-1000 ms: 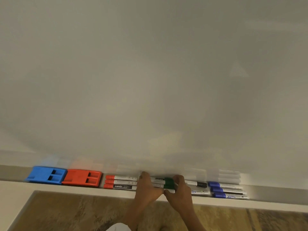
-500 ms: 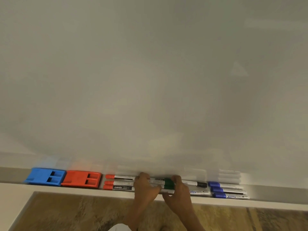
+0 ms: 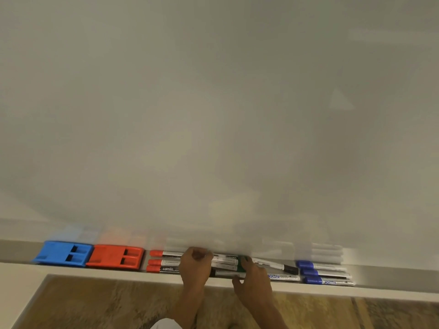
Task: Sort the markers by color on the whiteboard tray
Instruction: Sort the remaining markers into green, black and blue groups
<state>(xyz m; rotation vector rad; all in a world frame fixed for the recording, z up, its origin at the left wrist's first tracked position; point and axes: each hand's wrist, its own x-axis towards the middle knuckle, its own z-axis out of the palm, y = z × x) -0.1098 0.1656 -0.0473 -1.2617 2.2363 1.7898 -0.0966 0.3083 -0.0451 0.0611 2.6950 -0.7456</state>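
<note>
At lower centre, the left hand (image 3: 195,265) and right hand (image 3: 253,276) both grasp green-capped white markers (image 3: 228,262) on the grey whiteboard tray (image 3: 392,279).

tray (image 3: 392,277) right end free, erasers (image 3: 90,256) left

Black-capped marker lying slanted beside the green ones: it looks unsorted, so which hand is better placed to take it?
Probably the right hand: it sits beside the black-capped marker, while the left hand lies farther away, near the red markers.

hands (image 3: 195,267): bare, no rings | forearms: bare | white garment (image 3: 164,324) at bottom edge
</note>
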